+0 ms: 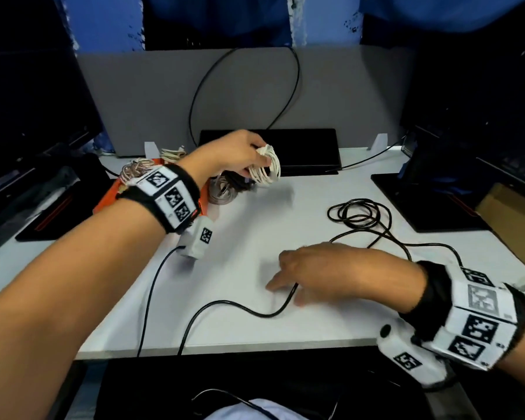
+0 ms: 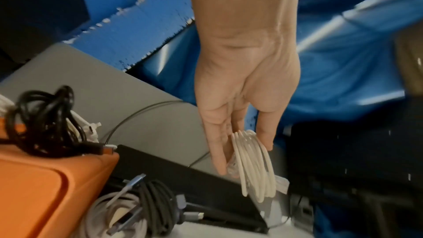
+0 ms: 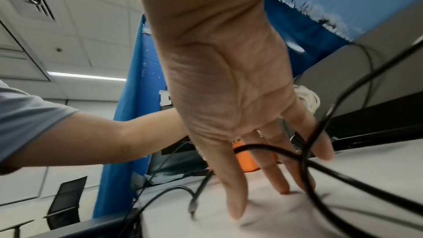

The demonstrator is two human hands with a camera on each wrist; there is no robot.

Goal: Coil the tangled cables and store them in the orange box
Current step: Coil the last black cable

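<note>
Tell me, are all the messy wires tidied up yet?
Not yet. Some bundles already sit in the orange box, and a few coils lie beside it. The left hand holds a finished white coil in the air near the box. The right hand reaches onto the loose black cable on the desk, which is uncoiled.

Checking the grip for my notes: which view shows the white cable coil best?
The left wrist view: the white cable coil hangs close up, pinched between the left hand's fingers and thumb, loops distinct. The head view shows it smaller, with fingers partly covering it. The right wrist view catches only a blurred piece behind the right hand.
</note>
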